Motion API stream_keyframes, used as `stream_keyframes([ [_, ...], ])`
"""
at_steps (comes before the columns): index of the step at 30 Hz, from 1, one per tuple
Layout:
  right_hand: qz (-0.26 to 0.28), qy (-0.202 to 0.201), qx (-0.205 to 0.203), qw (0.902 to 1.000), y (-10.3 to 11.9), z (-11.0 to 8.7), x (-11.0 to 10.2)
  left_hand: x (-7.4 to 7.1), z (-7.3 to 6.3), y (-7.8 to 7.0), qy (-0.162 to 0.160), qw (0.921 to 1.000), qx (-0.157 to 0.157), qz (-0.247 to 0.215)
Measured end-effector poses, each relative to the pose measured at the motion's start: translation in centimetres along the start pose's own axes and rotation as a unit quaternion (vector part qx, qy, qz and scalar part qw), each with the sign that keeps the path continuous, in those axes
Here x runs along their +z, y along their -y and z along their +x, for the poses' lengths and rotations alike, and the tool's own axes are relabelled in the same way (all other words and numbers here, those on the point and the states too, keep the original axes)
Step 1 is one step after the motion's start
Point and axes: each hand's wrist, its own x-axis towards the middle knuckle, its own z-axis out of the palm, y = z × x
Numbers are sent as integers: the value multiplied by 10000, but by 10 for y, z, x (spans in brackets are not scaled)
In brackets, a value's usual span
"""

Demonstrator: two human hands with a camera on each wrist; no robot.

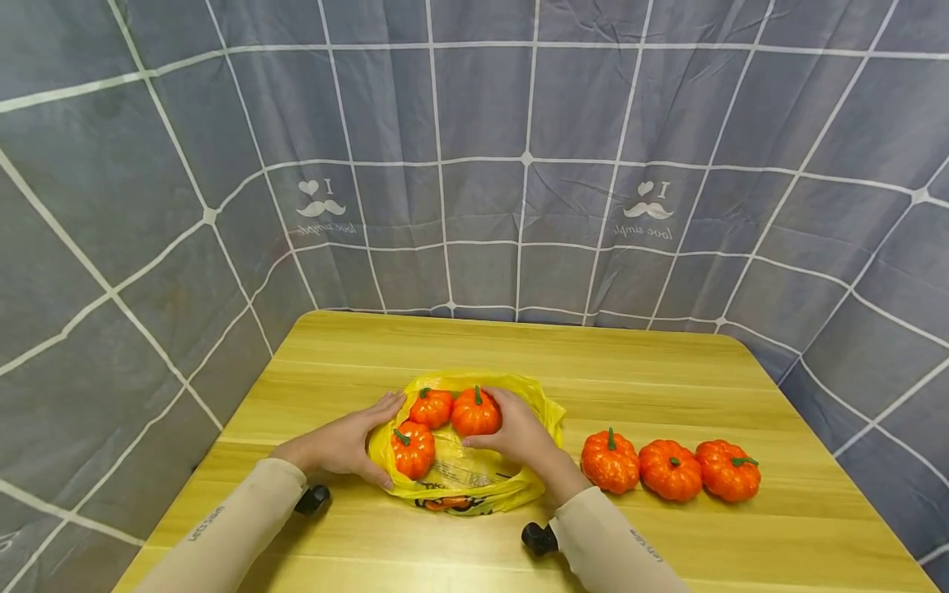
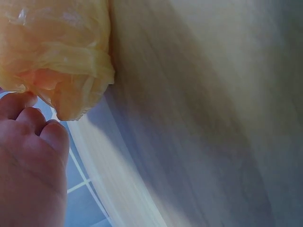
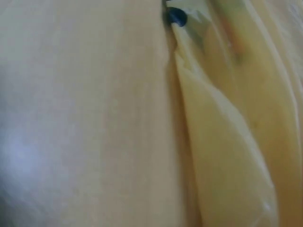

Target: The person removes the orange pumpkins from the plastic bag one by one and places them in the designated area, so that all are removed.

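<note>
A yellow plastic bag (image 1: 463,471) lies with its mouth spread wide on the table. Two orange toy pumpkins (image 1: 431,408) with green stems sit at the left inside it. My right hand (image 1: 525,436) grips a third pumpkin (image 1: 473,413) at its right side, within the bag's mouth. Around the bag's left side, my left hand (image 1: 344,436) holds the plastic, thumb toward the front. In the left wrist view, curled fingers (image 2: 54,135) meet the crinkled bag (image 2: 57,52). The right wrist view has the bag's side (image 3: 227,137), with my hand out of frame.
Right of the bag, three more pumpkins (image 1: 670,469) stand in a row on the wooden table (image 1: 630,548). A grey curtain (image 1: 482,206) with white grid lines hangs behind the table and along both sides. Black wrist devices (image 1: 539,539) sit at both sleeve cuffs.
</note>
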Motion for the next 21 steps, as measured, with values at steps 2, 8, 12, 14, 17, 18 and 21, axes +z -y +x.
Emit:
stream_keyframes([
  [2,-34,-41,3,10000,-1,0,1,0,0,0,-9,10000,34,19],
  [8,-126,-76,14,9999,0,-3,0,1,0,1,2,10000,-5,34],
  [12,-120,-92,-16,9999,0,-5,-4,2,0,0,6,10000,-69,27],
  [14,-82,-130,-24,9999,0,-6,-6,2,0,-1,2,10000,-75,38],
  [17,-59,-181,-28,9998,2,-7,-10,2,0,-1,-5,9999,-68,108],
  [18,-45,-199,-32,9998,3,-7,-11,2,0,-2,-9,9999,-59,137],
  [21,23,-259,-10,9997,6,-9,-16,1,1,-2,-16,9998,-47,188],
])
